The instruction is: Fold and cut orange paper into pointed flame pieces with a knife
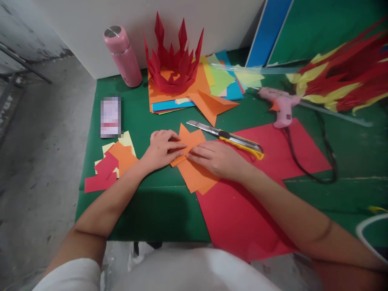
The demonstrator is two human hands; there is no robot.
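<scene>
At the middle of the table, my left hand (162, 148) and my right hand (216, 158) meet over a piece of orange paper (189, 139) with pointed corners. My left thumb and fingers close on its left edge, where a fold seems to lie. The right fingers are pressed together on the same paper from the right, their tips nearly touching the left ones. More orange sheets (197, 178) lie beneath, partly over a large red sheet (251, 220). Just beyond my right hand rests a utility knife (230, 137) with its blade out.
A red paper crown (172, 76) stands on stacked colored paper, beside a folded orange piece (214, 106). A pink bottle (124, 56), a phone (110, 117) and paper scraps (104, 165) are left. A pink glue gun (283, 105) with a black cord lies right, near red-yellow paper flames (345, 76).
</scene>
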